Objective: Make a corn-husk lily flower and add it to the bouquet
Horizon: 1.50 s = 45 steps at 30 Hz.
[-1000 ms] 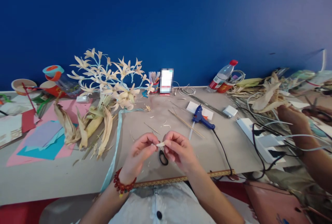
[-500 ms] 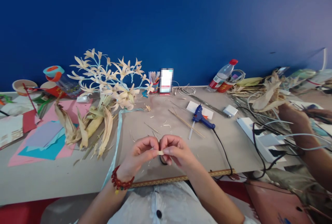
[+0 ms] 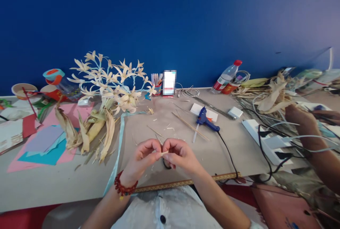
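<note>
Close together over the table's front part, my two hands meet fingertip to fingertip. Thumb and fingers of my left hand (image 3: 145, 157) pinch one end of a small pale strip (image 3: 163, 154), which looks like corn husk. The other end is pinched by my right hand (image 3: 181, 155). Below the fingers shows a black loop (image 3: 166, 165), perhaps a scissors handle, mostly hidden. Thin husk scraps (image 3: 170, 128) lie just beyond. A blue glue gun (image 3: 205, 119) rests to the right of my hands, its black cord running toward the table edge.
Husk flowers on pale-blue stems (image 3: 117, 80) and dried corn husks (image 3: 98, 130) occupy the left, beside coloured paper (image 3: 45, 140). A phone (image 3: 169, 83) stands at the back. Rightward are a bottle (image 3: 225, 76), a power strip (image 3: 261, 142) and another person's hand (image 3: 300, 117) at husks.
The pale strip has tilted slightly between my fingertips, its right end now higher. My hands stay nearly in place, and the view has shifted a little.
</note>
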Each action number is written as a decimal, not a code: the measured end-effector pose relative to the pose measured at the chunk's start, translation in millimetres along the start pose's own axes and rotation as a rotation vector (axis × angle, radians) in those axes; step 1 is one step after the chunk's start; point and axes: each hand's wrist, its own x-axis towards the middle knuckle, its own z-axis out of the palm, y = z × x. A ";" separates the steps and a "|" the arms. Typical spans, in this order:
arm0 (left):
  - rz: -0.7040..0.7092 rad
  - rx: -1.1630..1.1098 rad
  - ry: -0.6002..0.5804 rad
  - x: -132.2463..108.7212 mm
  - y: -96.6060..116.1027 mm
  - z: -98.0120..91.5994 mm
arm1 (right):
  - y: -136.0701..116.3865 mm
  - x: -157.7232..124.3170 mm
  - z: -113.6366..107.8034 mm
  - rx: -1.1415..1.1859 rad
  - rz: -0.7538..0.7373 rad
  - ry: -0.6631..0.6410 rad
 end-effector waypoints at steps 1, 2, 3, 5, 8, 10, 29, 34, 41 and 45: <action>-0.003 -0.014 0.000 -0.1 -1.0 0.3 | 1.5 0.9 0.7 0.024 -0.003 0.006; -0.008 -0.039 -0.002 -0.2 -2.3 0.6 | 3.2 1.8 0.9 0.064 -0.004 0.001; -0.012 -0.071 -0.003 -0.2 -3.6 1.1 | 4.9 2.7 0.5 0.116 0.001 -0.015; -0.017 -0.146 -0.010 -0.1 -6.0 2.4 | 7.8 4.0 -2.0 0.247 0.015 -0.067; 0.005 -0.258 -0.027 1.0 -8.3 4.0 | 9.5 4.2 -8.5 0.447 0.030 -0.131; 0.016 -0.295 -0.039 1.9 -8.9 3.9 | 8.8 3.0 -11.8 0.476 0.013 -0.131; 0.021 -0.318 -0.041 2.3 -10.0 -1.8 | 5.1 -0.5 -9.2 0.249 0.001 -0.035; -0.036 -0.200 -0.036 -1.4 -11.9 -9.7 | 0.3 -2.8 -5.5 -0.002 0.034 -0.079; -0.010 -0.358 0.160 10.7 -21.5 -15.1 | -14.6 44.8 -43.9 -0.616 -0.122 0.007; 0.052 -0.280 0.281 17.1 -35.0 -15.0 | -13.8 110.1 -68.0 -0.995 -0.256 0.149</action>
